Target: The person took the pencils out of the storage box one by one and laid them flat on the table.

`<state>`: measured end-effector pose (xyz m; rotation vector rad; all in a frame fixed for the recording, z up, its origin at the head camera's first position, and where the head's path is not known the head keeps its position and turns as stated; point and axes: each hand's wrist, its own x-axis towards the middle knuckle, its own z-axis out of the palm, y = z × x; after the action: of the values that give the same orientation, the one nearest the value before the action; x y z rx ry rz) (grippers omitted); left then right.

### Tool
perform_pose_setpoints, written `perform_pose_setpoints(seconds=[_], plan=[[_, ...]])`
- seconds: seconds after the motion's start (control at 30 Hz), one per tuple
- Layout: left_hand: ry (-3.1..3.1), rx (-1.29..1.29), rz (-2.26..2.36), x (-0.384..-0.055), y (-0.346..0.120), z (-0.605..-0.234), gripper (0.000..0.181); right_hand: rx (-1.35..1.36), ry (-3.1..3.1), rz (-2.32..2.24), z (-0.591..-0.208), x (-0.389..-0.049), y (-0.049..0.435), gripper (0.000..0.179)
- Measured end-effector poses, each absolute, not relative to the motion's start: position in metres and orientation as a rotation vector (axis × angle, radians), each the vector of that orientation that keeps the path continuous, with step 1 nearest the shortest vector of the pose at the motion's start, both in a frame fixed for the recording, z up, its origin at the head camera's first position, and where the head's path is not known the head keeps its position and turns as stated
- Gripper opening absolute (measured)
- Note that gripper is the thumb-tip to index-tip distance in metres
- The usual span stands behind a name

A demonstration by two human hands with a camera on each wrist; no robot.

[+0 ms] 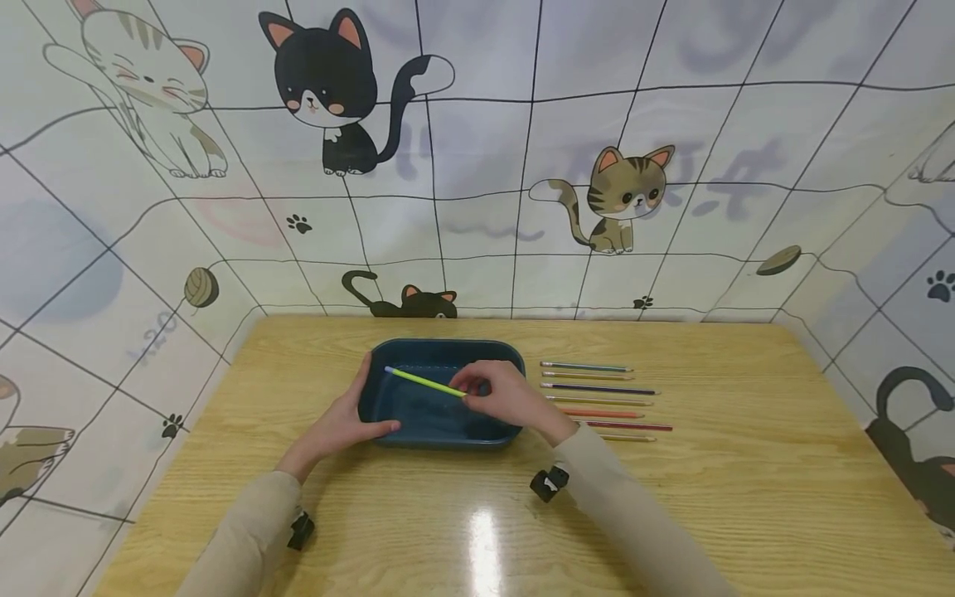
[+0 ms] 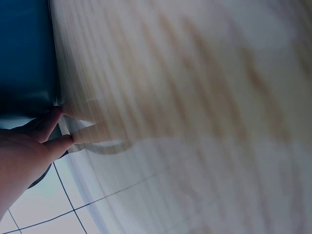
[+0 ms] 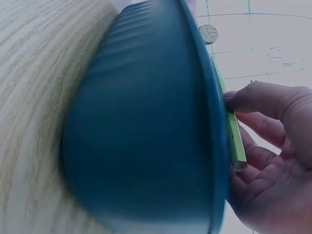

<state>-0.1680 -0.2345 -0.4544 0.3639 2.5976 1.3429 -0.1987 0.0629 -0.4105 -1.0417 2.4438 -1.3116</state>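
A dark blue rectangular tray [image 1: 440, 444] stands on the wooden table. My left hand [image 1: 345, 423] holds its left side, thumb on the front-left rim and fingers along the outer wall; the left wrist view shows fingertips against the tray [image 2: 24, 53]. Over the tray, my right hand [image 1: 511, 396] pinches a yellow-green pencil [image 1: 425, 381] near one end. The pencil slants up to the left, its pale far end above the tray's back-left part. From the right wrist, the pencil [image 3: 236, 141] shows between thumb and fingers, just beyond the tray's rim [image 3: 209, 107].
Right of the tray, several pencils lie in a row, among them a teal one [image 1: 585, 366], a dark one [image 1: 600, 389] and a red one [image 1: 637, 427]. My right forearm passes near their left ends. A cat-patterned cloth [image 1: 485, 224] borders the table [image 1: 746, 464].
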Motion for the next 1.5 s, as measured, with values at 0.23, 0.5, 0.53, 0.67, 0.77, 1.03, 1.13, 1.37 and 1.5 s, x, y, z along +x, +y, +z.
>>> perform_pose_setpoints(seconds=[0.23, 0.5, 0.53, 0.67, 0.77, 1.03, 1.13, 1.37, 1.5], plan=[[2.591, 0.372, 1.356, -0.169, -0.235, -0.456, 0.118, -1.049, 2.47, -1.287, -0.403, -0.189, 0.081, 0.021], [2.602, 0.357, 1.331, -0.168, -0.236, -0.455, 0.117, -1.086, 2.446, -1.27, -0.403, -0.183, 0.104, 0.021], [2.604, 0.362, 1.328, -0.168, -0.236, -0.455, 0.117, -1.086, 2.448, -1.266, -0.403, -0.182, 0.106, 0.021], [2.613, 0.367, 1.319, -0.169, -0.236, -0.454, 0.118, -1.074, 2.478, -1.255, -0.403, -0.178, 0.116, 0.022], [2.614, 0.353, 1.323, -0.17, -0.236, -0.453, 0.118, -1.067, 2.513, -1.244, -0.401, -0.176, 0.123, 0.023], [2.622, 0.361, 1.305, -0.171, -0.235, -0.452, 0.118, -1.131, 2.556, -1.237, -0.405, -0.17, 0.144, 0.026], [2.617, 0.359, 1.317, -0.17, -0.235, -0.453, 0.118, -1.125, 2.56, -1.235, -0.408, -0.167, 0.155, 0.027], [2.623, 0.345, 1.328, -0.167, -0.234, -0.454, 0.119, -1.138, 2.588, -1.222, -0.413, -0.162, 0.176, 0.029], [2.614, 0.344, 1.343, -0.166, -0.232, -0.454, 0.119, -1.144, 2.603, -1.202, -0.412, -0.16, 0.185, 0.03]])
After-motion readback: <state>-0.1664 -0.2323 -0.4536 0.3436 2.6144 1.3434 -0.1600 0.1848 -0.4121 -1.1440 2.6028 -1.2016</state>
